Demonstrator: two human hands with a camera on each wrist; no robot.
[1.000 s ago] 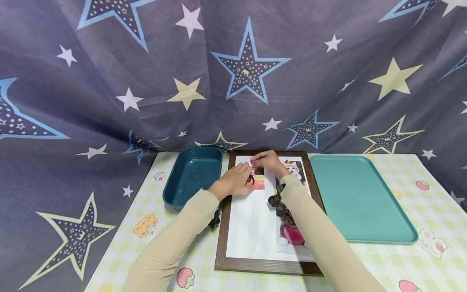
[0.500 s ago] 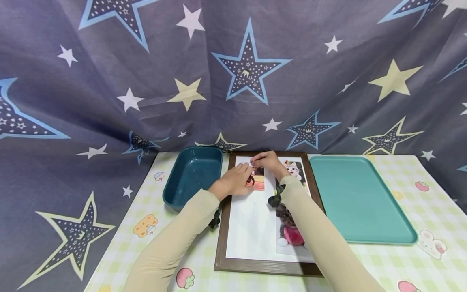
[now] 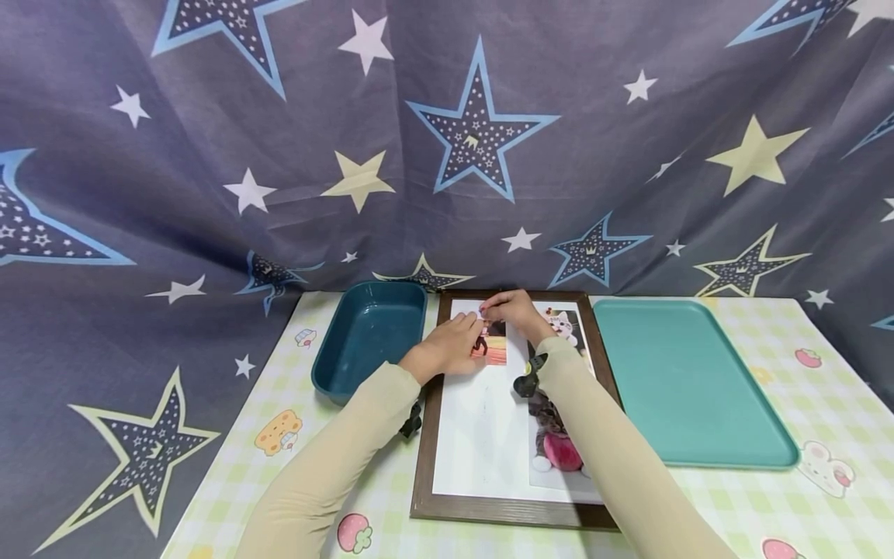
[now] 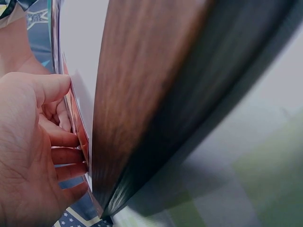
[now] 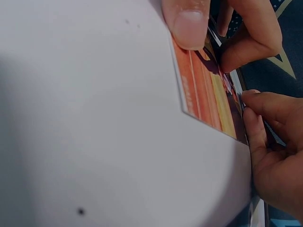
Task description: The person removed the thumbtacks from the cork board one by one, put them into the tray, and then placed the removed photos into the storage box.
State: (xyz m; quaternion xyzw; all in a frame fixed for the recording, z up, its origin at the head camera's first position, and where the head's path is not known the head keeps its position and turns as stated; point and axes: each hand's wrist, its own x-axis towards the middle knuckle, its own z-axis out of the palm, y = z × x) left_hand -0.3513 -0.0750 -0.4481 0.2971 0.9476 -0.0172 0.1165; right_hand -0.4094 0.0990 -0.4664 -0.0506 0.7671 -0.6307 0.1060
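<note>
A small photo (image 3: 496, 353) with an orange striped lower part lies on the white board (image 3: 478, 442) inside a brown wooden frame. My left hand (image 3: 448, 346) rests across the photo's left side; in the left wrist view its thumb and fingertips press on the photo. At the photo's top edge my right hand (image 3: 517, 312) pinches a tiny red push pin (image 3: 482, 311), mostly covered by the fingers. The right wrist view shows the photo (image 5: 203, 90) flat on the board, with the right thumb and fingertips at its top edge.
A white cat photo (image 3: 562, 324) with a red pin at its top is on the board's upper right. Below it is another cat photo (image 3: 548, 439), partly behind the right sleeve. A dark teal bin (image 3: 324, 380) stands left of the frame (image 3: 513, 508), a green tray (image 3: 698, 380) right.
</note>
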